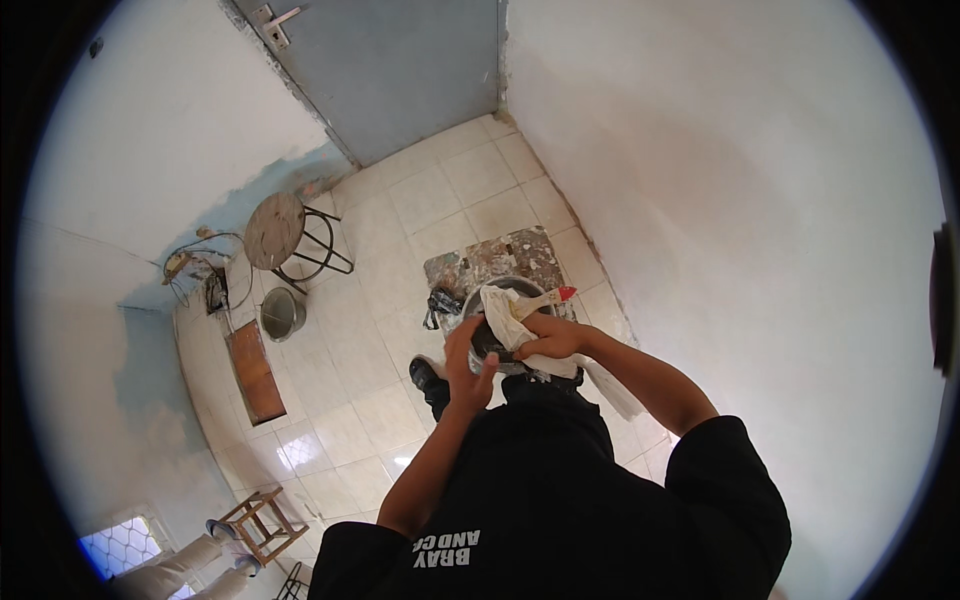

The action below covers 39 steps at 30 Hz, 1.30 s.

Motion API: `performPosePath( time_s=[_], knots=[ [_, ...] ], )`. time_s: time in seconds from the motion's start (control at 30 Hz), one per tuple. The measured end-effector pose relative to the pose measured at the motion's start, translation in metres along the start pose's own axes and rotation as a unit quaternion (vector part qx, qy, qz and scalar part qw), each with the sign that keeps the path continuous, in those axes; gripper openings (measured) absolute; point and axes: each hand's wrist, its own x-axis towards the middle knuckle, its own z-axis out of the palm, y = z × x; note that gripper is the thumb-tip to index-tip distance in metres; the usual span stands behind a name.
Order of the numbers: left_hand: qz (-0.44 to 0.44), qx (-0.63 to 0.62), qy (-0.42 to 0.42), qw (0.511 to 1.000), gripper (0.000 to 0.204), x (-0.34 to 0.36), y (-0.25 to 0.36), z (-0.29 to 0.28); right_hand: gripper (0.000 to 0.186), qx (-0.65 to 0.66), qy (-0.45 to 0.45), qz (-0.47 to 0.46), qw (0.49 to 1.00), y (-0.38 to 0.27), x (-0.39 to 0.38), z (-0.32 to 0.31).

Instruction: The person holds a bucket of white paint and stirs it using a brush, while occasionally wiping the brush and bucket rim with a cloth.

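Observation:
My right hand [553, 336] grips a white cloth [507, 318] together with a paintbrush [548, 298] that has a pale handle and a red tip. My left hand [467, 362] is curled against the near side of a dark round pan [488, 340], held just under the cloth. The cloth drapes over the pan and hangs down to the right below my right wrist. Both hands are in front of my chest, above the tiled floor.
A paint-stained sheet [497, 258] lies on the tiles below the pan, against the white wall. A round stool [280, 232], a metal bucket [282, 313] and a brown board [254, 370] stand at the left. A grey door [390, 70] is at the top. A wooden stool [262, 523] stands at the lower left.

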Motion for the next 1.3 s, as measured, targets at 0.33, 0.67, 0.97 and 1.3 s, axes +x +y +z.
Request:
performPosePath(
  time_s=[0.33,0.67,0.97,1.3],
  knots=[
    [-0.356,-0.259,-0.059,0.896,0.036,0.010,0.019,0.031,0.037,-0.081,-0.099,0.028,0.991,-0.022,0.004,-0.006],
    [-0.333,-0.434,0.038,0.836,0.036,0.013,0.008,0.064,0.057,0.042,-0.005,0.158,0.986,-0.013,-0.004,0.003],
    [-0.276,-0.444,-0.030,0.852,0.034,0.031,0.055,0.065,0.067,-0.059,-0.057,0.099,0.992,-0.034,-0.026,-0.021],
    [-0.257,-0.490,0.011,0.833,0.030,0.059,0.088,0.061,0.087,-0.104,-0.002,0.031,0.994,-0.013,-0.030,-0.029]
  ],
)
